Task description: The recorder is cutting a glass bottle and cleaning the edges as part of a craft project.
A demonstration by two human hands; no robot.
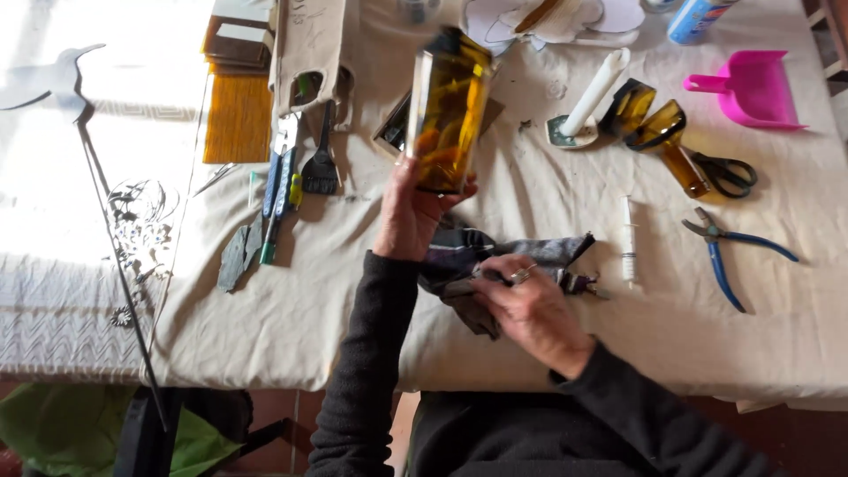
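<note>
Head view: table (291,327) fills the frame. Centre, left hand (408,216) grips the amber glass cylinder (449,110) upright; below, right hand (530,309) pinches a dark cloth (464,261). Risk: one-handed hold may slip, and the cylinder breaks on the table.

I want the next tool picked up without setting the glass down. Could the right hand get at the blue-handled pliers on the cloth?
Probably yes. The right hand rests on a dark rag; the blue-handled pliers lie to its right on open cloth, nothing between, though it must let go of the rag.

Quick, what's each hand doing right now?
Left hand: closed around an amber glass bottle, held up.
Right hand: resting on a dark cloth, fingers curled on it.
</note>
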